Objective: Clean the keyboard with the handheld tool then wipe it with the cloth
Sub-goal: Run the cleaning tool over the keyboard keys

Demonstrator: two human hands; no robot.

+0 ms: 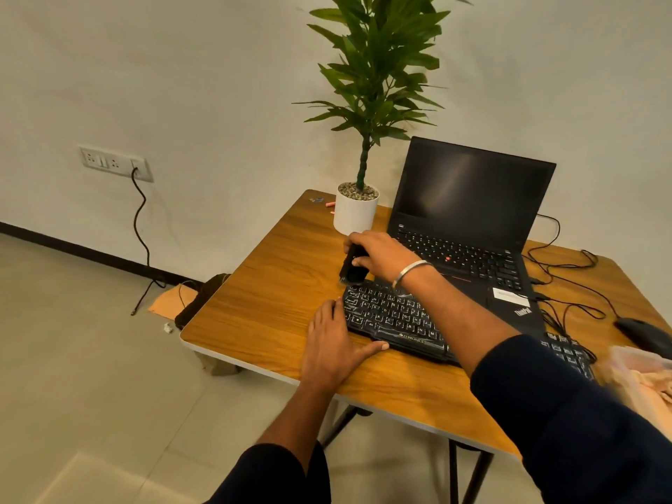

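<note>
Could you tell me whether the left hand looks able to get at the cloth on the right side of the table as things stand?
Probably not easily. The left hand rests flat at the keyboard's left end, and the right arm crosses between it and the cloth.

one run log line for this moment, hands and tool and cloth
right hand grips handheld tool at keyboard far-left corner | left hand flat, steadying keyboard's left end | cloth unused, table's right

Black keyboard (392,318) flat on table; black tool (351,267) at far-left corner; peach cloth (640,376) right.
</note>
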